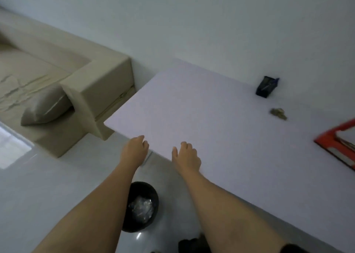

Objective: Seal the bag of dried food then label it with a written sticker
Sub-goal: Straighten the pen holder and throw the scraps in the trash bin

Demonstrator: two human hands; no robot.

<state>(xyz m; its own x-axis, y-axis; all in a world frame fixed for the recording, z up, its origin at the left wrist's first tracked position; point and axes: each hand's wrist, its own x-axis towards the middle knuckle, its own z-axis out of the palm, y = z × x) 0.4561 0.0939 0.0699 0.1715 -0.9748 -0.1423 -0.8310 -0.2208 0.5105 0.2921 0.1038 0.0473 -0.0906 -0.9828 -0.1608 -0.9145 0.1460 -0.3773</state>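
Clearly nothing is in hand yet: the left hand (pixel 135 149) hovers at the near edge of the white table (pixel 192 108) with its fingers loosely curled and empty, and the right hand (pixel 187 155) rests just over that edge, fingers relaxed and holding nothing. No bag of dried food can be made out with certainty. A small brownish clump (pixel 278 113) lies far off on the table to the right, too blurred to name, with a small dark holder (pixel 267 86) beyond it by the wall and a red tray (pixel 338 143) of papers at the right edge.

The step now seems to be finding the bag, so turning toward the right side of the table looks wise before reaching.

A beige sofa (pixel 96 91) with a cushion (pixel 44 106) stands just beside the table's left corner, and a black bin (pixel 141 206) sits on the glossy floor (pixel 48 185) below.
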